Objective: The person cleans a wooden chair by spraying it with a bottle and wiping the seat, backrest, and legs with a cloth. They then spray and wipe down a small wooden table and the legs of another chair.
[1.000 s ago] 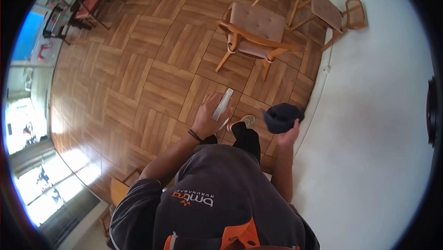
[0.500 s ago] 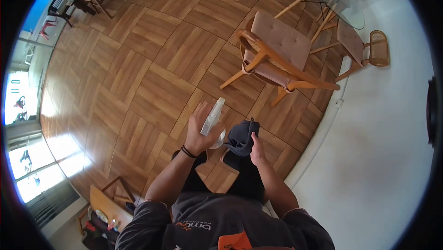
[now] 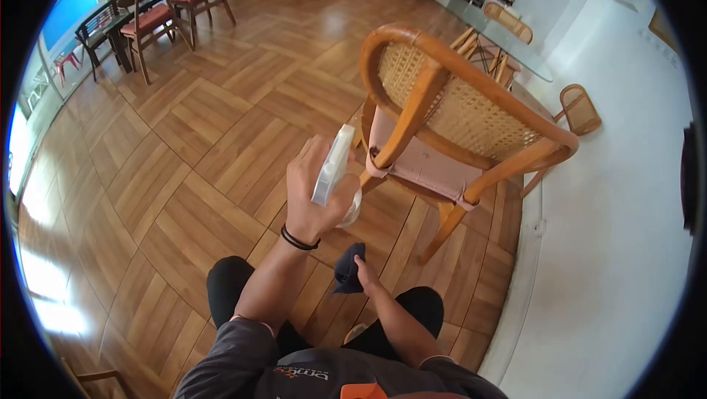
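Observation:
My left hand point(image 3: 303, 196) is wrapped round a spray bottle point(image 3: 333, 166) with a white trigger head, held out in front of me. Part of its clear body shows below my fingers; the rest is hidden by the hand. Lower and to the right, my right hand point(image 3: 365, 275) grips a dark grey cloth point(image 3: 347, 269) that hangs bunched near my knees. Just beyond both hands stands a wooden chair point(image 3: 423, 93) with a woven cane back and a pink seat cushion point(image 3: 431, 167). Neither hand touches the chair.
A glass-topped table point(image 3: 508, 42) with another cane-backed chair point(image 3: 578, 110) stands behind, along the white wall point(image 3: 618, 252) on my right. Dark wooden chairs with red seats point(image 3: 151, 20) line a table at the far left. The floor point(image 3: 221, 126) is wood-patterned tile.
My view has tilted up and the chair looks much nearer. The cloth in my right hand has dropped lower, apart from the spray bottle, which stays in my left hand. My knees are now spread and bent.

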